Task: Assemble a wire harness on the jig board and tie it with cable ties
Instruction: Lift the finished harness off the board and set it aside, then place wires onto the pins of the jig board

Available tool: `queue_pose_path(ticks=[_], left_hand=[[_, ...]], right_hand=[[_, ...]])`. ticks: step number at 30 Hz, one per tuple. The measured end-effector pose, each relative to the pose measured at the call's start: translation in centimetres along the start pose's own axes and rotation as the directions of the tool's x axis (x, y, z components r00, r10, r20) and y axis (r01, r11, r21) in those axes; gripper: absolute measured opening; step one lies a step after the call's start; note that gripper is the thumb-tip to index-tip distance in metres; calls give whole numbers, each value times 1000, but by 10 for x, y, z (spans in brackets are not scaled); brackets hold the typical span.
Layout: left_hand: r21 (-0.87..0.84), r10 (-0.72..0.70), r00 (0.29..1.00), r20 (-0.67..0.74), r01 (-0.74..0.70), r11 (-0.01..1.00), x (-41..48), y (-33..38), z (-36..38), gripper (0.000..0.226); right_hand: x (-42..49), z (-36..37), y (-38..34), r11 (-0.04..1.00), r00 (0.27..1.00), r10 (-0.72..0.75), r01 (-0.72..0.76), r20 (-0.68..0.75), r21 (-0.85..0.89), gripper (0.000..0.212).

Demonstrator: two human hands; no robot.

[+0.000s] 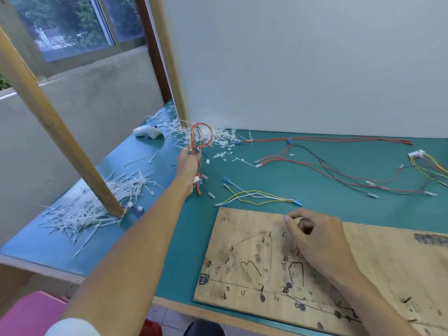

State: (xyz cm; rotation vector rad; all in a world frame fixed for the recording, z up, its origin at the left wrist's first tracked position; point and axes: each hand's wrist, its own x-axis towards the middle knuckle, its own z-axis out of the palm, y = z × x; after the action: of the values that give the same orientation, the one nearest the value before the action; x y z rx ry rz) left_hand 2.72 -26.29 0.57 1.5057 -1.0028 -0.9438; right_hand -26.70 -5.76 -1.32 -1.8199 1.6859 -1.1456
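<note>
Head view: my left hand [188, 163] is stretched out over the far-left part of the green table [315, 204], fingers closed round a bundle of coloured wires [201, 135]. The bundle arches up in a loop above my fist, and its loose ends, with a small white plug [197, 181], hang below my wrist. It is off the table, in front of a scatter of white cable ties [218, 139], well away from the wooden board [388, 263] near me.

My right hand [317, 243] hovers over the board by a small nail [270, 234], fingers curled with thumb and forefinger drawn together. Something red shows under the fingers, but I cannot tell whether I am pinching anything.

I judge the bundle light and floppy. The thin wires will sag, splay and snag on the nails, and the plug ends look easy to strain. It seems best held mid-length, where the strands run together, with the other hand guiding one end to the board, not tugging on the plugs.

A yellow and white set [254, 196] lies just beyond the board, with a red and black one [315, 163] further back. A larger heap of ties [80, 214] sits at the left.
</note>
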Motion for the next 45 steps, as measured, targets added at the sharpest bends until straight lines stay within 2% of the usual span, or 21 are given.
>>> queue_pose_path(ticks=[2, 4, 6, 8, 10, 13, 16, 19, 21, 24, 27, 30, 34, 36, 39, 41, 43, 45], left_hand=[[404, 49, 995, -84, -11, 915, 7, -6, 7, 43], [591, 108, 990, -91, -34, 806, 8, -11, 10, 63], [680, 229, 969, -92, -107, 725, 6, -13, 10, 84], [758, 409, 909, -74, -215, 616, 3, -14, 6, 89], [798, 514, 857, 37, -335, 501, 2, -17, 0, 78], [843, 476, 856, 204, -401, 360, 4, -26, -5, 62], [866, 363, 899, 245, -371, 335, 6, -32, -3, 52], [887, 267, 912, 311, -380, 263, 13, -26, -1, 41], [875, 267, 911, 313, -386, 292, 15, -18, 1, 37], [840, 266, 908, 324, -406, 359, 14, -18, 2, 50], [845, 138, 905, 401, -424, 324, 13, -31, 0, 60], [861, 91, 913, 398, -407, 306, 16, -35, -3, 61], [872, 146, 935, 322, -353, 337, 15, -29, -3, 64], [872, 236, 933, 270, -341, 351, 10, -26, -3, 71], [867, 461, 851, 250, -409, 285, 0, -18, -3, 73], [839, 552, 795, 252, -464, 284, -3, -11, -4, 79], [826, 594, 768, 239, -483, 291, 0, -4, -5, 78], [867, 539, 799, 268, -444, 227, 7, -2, -8, 64]], right_hand=[[0, 1, 2, 1000, 1000, -10, 10, -7, -17, 19], [0, 2, 5, 999, 999, -32, 32, -25, -30, 18], [1, 3, 8, 998, 997, -56, 54, -45, -44, 17], [1, 5, 10, 997, 996, -70, 68, -50, -47, 16], [1, 6, 12, 996, 996, -77, 75, -46, -48, 17], [1, 6, 13, 995, 995, -88, 86, -40, -41, 18], [2, 6, 14, 996, 996, -77, 75, -34, -42, 17], [2, 7, 14, 997, 997, -66, 64, -36, -46, 16], [2, 7, 15, 997, 997, -68, 66, -40, -42, 16], [1, 7, 16, 996, 995, -83, 81, -56, -40, 18], [1, 8, 18, 996, 994, -87, 85, -67, -31, 19], [1, 8, 17, 995, 994, -94, 92, -62, -35, 18], [3, 9, 17, 995, 996, -79, 76, -51, -57, 17], [2, 8, 16, 996, 996, -75, 73, -49, -45, 18], [2, 9, 16, 996, 996, -81, 79, -44, -43, 18], [2, 9, 16, 996, 995, -86, 84, -47, -42, 19], [2, 8, 17, 996, 995, -86, 85, -48, -39, 20], [2, 8, 17, 996, 995, -88, 86, -44, -35, 21]])
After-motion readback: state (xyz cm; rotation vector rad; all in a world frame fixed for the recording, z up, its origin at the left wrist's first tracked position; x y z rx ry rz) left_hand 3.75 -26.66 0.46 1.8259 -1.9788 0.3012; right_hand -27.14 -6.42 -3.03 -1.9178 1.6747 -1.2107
